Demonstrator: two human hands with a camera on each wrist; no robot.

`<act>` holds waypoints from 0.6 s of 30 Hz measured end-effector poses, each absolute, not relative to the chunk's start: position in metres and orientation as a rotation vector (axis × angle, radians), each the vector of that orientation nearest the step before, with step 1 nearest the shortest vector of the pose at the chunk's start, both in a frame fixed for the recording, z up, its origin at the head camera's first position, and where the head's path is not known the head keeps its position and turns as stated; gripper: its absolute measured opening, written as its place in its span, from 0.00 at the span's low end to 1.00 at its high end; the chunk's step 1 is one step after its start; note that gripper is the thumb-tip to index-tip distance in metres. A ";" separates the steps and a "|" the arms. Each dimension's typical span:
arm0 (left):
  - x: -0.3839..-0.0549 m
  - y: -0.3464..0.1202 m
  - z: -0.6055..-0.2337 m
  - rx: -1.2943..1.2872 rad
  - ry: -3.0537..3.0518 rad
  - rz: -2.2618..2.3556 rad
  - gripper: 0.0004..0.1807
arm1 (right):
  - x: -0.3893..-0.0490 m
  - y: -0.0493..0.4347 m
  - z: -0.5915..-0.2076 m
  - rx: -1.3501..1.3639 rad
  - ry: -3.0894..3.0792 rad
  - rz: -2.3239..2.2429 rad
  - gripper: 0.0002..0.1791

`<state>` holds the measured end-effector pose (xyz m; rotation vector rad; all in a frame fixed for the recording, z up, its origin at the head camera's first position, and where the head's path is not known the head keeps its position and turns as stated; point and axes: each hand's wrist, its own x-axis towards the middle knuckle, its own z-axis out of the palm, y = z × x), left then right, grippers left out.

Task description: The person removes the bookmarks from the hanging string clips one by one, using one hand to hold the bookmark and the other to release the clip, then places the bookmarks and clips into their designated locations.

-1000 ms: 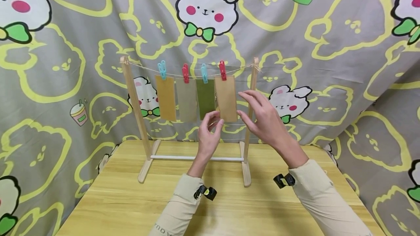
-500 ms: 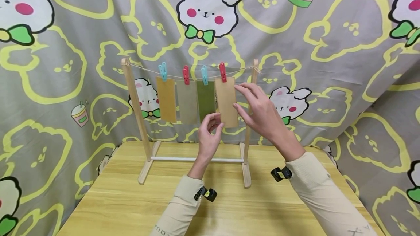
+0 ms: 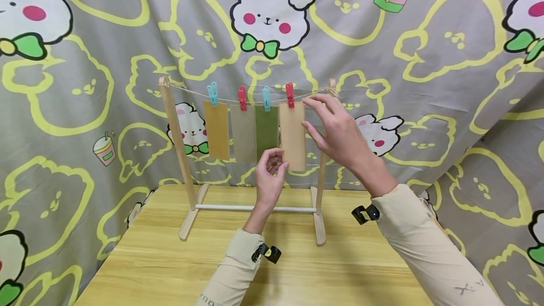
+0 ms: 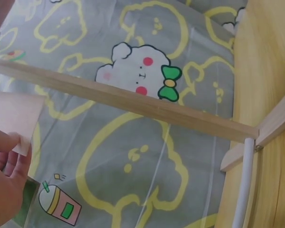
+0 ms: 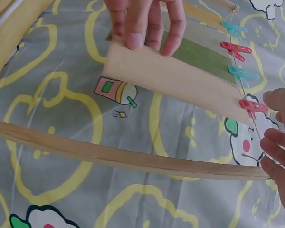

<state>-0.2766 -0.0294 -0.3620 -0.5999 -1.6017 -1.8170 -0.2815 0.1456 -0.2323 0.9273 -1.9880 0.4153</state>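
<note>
A tan card [image 3: 293, 138] hangs from a red clothespin [image 3: 290, 95] on the string. My left hand [image 3: 269, 178] pinches its lower left corner; in the right wrist view the thumb [image 5: 134, 38] lies on the front face, the fingers behind. My right hand [image 3: 340, 129] is at the card's upper right edge, fingers apart and loosely bent, close to that clothespin and gripping nothing. To the left hang a green card [image 3: 266, 129], a grey-beige card [image 3: 243, 133] and a mustard card [image 3: 217, 131], each under its own blue or red clothespin.
The string runs between two wooden posts, the left post [image 3: 175, 136] and a right one partly behind my right hand. A white rod [image 3: 293, 209] joins their feet on the wooden table [image 3: 140, 249]. Patterned cloth [image 3: 106, 107] hangs close behind the stand.
My right hand has moved left and up, from beside the tan card to its upper right edge near the clothespin. The card's lower end appears lower; my left hand stays near its corner.
</note>
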 end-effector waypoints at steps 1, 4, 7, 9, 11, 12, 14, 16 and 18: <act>-0.276 -0.029 -0.362 -0.598 -1.601 -1.814 0.17 | -0.282 0.145 -0.230 0.931 -1.986 0.415 0.28; -0.275 -0.029 -0.361 -0.597 -1.598 -1.813 0.17 | -0.284 0.144 -0.223 0.943 -1.981 0.412 0.27; -0.275 -0.030 -0.362 -0.596 -1.591 -1.827 0.18 | -0.287 0.143 -0.216 0.951 -1.983 0.404 0.27; -0.278 -0.030 -0.365 -0.593 -1.588 -1.831 0.18 | -0.288 0.142 -0.211 0.948 -1.988 0.398 0.26; -0.284 -0.030 -0.371 -0.588 -1.589 -1.827 0.18 | -0.289 0.141 -0.208 0.943 -1.995 0.397 0.25; -0.287 -0.030 -0.373 -0.585 -1.590 -1.820 0.18 | -0.289 0.141 -0.206 0.940 -1.998 0.401 0.25; -0.292 -0.030 -0.379 -0.582 -1.590 -1.804 0.19 | -0.290 0.141 -0.202 0.937 -2.008 0.411 0.24; -0.295 -0.030 -0.382 -0.577 -1.589 -1.789 0.19 | -0.291 0.140 -0.198 0.938 -2.018 0.419 0.24; -0.297 -0.030 -0.383 -0.577 -1.584 -1.785 0.19 | -0.291 0.139 -0.193 0.939 -2.029 0.426 0.23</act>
